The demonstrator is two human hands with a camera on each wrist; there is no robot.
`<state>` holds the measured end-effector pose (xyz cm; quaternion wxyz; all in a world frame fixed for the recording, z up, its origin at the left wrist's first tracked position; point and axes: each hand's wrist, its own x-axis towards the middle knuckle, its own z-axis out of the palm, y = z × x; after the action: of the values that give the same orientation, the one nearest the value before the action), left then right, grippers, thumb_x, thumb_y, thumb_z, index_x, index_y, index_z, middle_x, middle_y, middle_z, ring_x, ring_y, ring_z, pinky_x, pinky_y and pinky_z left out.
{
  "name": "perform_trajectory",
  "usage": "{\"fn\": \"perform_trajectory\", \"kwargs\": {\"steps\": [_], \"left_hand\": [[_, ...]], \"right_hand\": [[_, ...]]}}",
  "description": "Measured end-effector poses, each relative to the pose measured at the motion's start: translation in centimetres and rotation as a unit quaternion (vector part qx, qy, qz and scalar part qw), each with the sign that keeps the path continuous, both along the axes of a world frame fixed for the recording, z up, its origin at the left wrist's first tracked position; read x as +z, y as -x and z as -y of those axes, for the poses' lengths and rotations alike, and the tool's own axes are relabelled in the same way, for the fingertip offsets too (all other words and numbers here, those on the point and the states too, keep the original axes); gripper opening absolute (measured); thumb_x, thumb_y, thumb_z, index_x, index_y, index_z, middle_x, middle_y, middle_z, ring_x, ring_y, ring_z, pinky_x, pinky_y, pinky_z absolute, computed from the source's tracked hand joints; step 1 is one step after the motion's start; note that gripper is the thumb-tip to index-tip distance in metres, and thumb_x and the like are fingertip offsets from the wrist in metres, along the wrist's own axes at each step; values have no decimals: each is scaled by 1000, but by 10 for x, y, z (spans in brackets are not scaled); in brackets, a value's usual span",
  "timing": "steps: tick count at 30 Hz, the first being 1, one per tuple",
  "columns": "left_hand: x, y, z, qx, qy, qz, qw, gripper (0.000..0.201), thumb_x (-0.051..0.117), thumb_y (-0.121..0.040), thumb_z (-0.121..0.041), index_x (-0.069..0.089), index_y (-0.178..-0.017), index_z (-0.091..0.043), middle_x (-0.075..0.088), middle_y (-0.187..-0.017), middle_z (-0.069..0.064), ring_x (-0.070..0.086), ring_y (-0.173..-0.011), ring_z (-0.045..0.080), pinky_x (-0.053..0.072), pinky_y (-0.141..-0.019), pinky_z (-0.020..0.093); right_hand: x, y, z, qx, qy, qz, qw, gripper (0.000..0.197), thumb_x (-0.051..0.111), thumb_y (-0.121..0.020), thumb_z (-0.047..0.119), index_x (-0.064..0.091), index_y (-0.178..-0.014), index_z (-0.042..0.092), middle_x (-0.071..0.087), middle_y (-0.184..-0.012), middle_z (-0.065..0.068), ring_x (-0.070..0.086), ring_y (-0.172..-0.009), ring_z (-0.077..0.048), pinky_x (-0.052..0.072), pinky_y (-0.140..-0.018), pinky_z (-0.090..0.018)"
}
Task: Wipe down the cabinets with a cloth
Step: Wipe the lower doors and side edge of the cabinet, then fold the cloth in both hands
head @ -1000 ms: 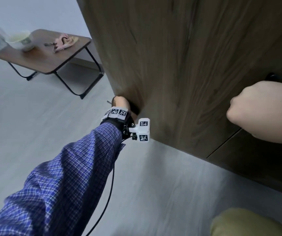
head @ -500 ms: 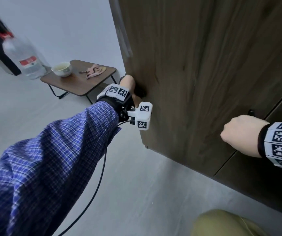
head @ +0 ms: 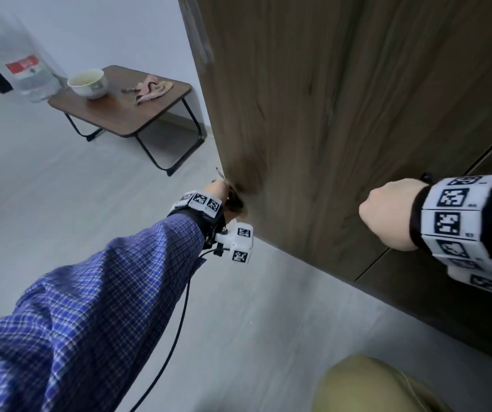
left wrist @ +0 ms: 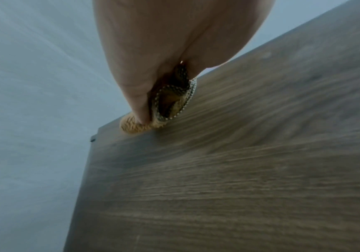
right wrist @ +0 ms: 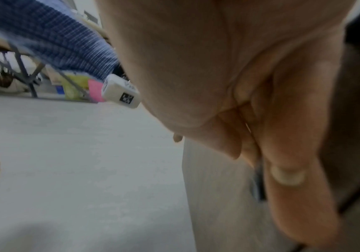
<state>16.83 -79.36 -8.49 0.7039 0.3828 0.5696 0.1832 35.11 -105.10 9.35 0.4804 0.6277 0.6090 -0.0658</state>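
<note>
The dark wood-grain cabinet door (head: 342, 120) fills the right of the head view. My left hand (head: 220, 188) presses a bunched tan cloth (head: 234, 201) against the door close to its lower left edge. In the left wrist view my fingers (left wrist: 153, 51) curl round the cloth (left wrist: 170, 95), which shows a mesh weave and lies flat on the cabinet door (left wrist: 239, 170). My right hand (head: 387, 217) hangs in front of the door further right as a fist. The right wrist view shows the right hand (right wrist: 250, 119) with fingers curled and nothing plainly held.
A low brown table (head: 125, 114) stands behind on the left with a white bowl (head: 87, 83) and a pink rag (head: 151, 89); a large water bottle (head: 21, 60) is beside it. A small black knob (head: 426, 176) and a door gap sit by my right wrist. My knee (head: 366, 385) is bottom right.
The left hand with the cloth went up the door's left edge half a second ago and has come back down towards the bottom. The right fist stays in front of the door.
</note>
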Motion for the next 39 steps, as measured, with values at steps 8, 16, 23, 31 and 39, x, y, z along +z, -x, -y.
{"fn": "perform_trajectory", "kwargs": {"steps": [8, 16, 23, 31, 39], "left_hand": [[168, 62, 90, 6, 83, -31, 996, 21, 49, -96, -11, 69, -91, -4, 71, -101, 18, 65, -107, 33, 46, -107, 46], [386, 124, 108, 40, 110, 20, 993, 22, 52, -96, -30, 66, -97, -13, 66, -108, 12, 62, -103, 29, 46, -108, 48], [655, 177, 92, 37, 52, 115, 991, 38, 50, -87, -37, 60, -113, -11, 64, -116, 14, 58, -110, 32, 40, -111, 55], [823, 237, 58, 15, -164, -64, 984, 48, 73, -88, -25, 59, -134, -14, 70, -125, 11, 70, -109, 27, 57, -93, 42], [841, 290, -38, 57, -244, -47, 967, 29, 66, -94, -8, 61, -123, -9, 73, -112, 11, 72, -94, 25, 60, -77, 39]], "right_hand": [[74, 78, -50, -12, -54, -248, 967, 23, 48, -88, 15, 66, -102, 17, 67, -101, -10, 67, -89, -33, 57, -82, -38], [231, 147, -100, -440, -129, -504, 732, 19, 47, -96, 14, 61, -91, 1, 67, -89, -19, 67, -70, -30, 58, -54, -31], [471, 189, -130, -522, -85, -656, 538, 38, 67, -87, 26, 58, -119, 7, 72, -104, -17, 72, -89, -28, 59, -81, -44], [639, 225, -173, -371, -181, -746, 522, 28, 85, -70, 21, 70, -86, 4, 73, -92, -14, 71, -85, -31, 57, -83, -45], [670, 269, -258, -390, -179, -788, 442, 28, 64, -89, -2, 60, -116, -9, 68, -107, -26, 69, -88, -38, 59, -77, -53]]}}
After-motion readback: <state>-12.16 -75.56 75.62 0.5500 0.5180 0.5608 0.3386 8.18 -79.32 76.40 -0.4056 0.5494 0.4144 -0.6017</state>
